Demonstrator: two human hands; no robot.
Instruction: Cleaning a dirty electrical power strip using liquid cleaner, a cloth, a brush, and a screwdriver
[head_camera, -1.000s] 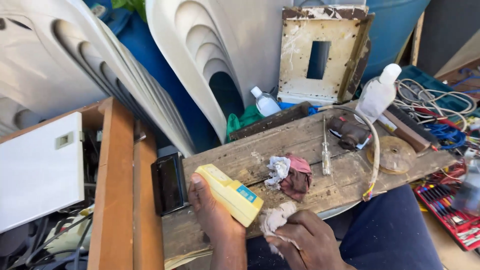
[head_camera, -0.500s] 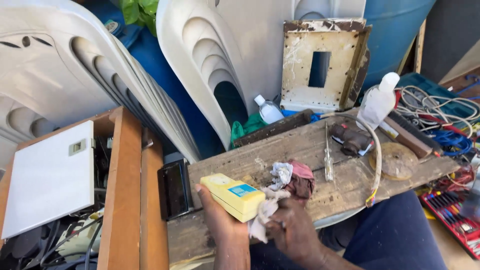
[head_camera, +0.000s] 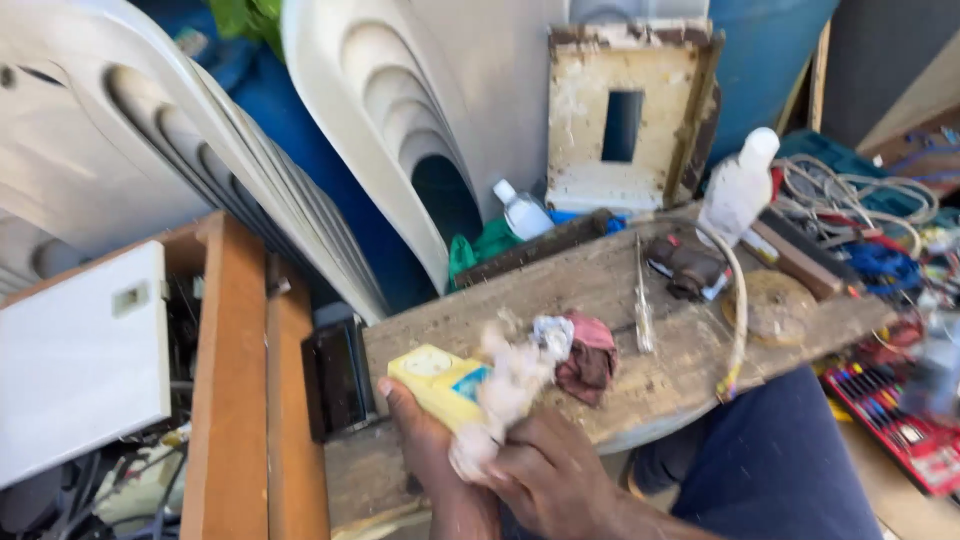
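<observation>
The flat yellow plastic box with a blue label (head_camera: 440, 385) is tilted over the near edge of the weathered wooden board (head_camera: 660, 375). A crumpled white rag (head_camera: 505, 390), blurred by motion, covers its right end. The left hand (head_camera: 425, 445) cups the box from below, fingers curled around it. The right hand (head_camera: 550, 475) pinches the rag against it.

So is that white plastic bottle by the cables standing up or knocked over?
Standing up. The white plastic bottle sits on the worn wooden board with its cap on top, leaning only slightly.
</observation>
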